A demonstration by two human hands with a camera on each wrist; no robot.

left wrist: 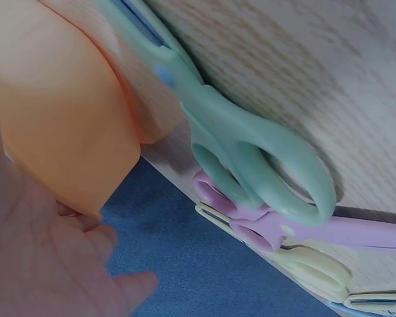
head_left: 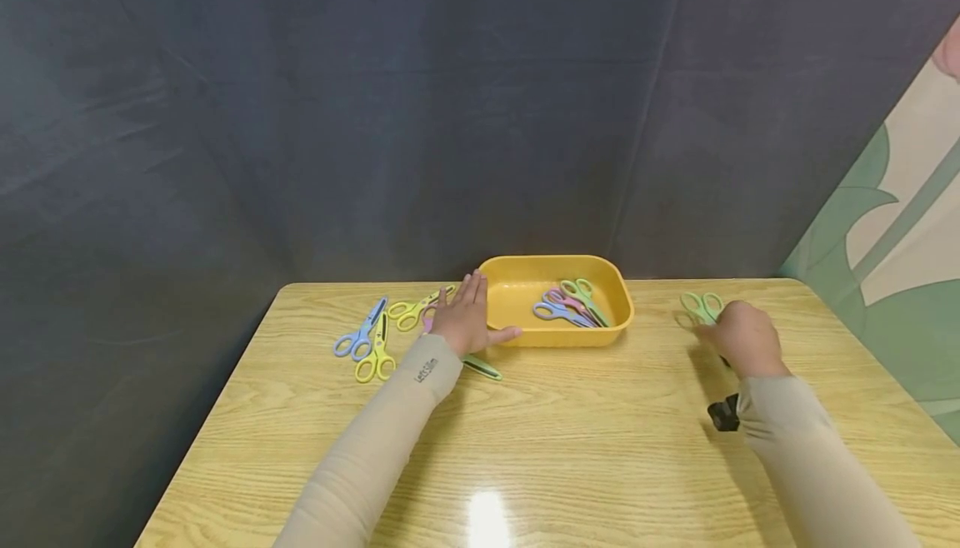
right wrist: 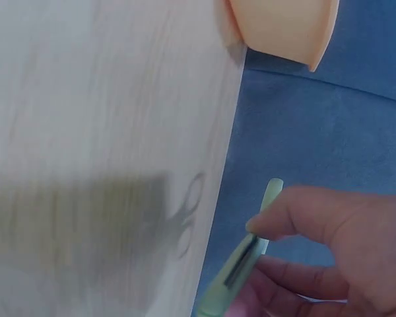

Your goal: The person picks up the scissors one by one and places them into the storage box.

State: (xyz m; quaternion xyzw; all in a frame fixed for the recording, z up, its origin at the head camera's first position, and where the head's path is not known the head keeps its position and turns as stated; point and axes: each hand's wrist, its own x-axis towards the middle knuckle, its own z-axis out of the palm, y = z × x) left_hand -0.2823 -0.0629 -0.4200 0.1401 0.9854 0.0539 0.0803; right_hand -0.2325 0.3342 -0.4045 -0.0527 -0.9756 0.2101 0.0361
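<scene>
Head view: my right hand pinches green scissors, three o'clock from the yellow tray; my left hand, fingers straight, sits at nine. Probably lifting; next calls for steady grip.

A wood-grain table bears a yellow tray and, beside it, loose scissors.
</scene>
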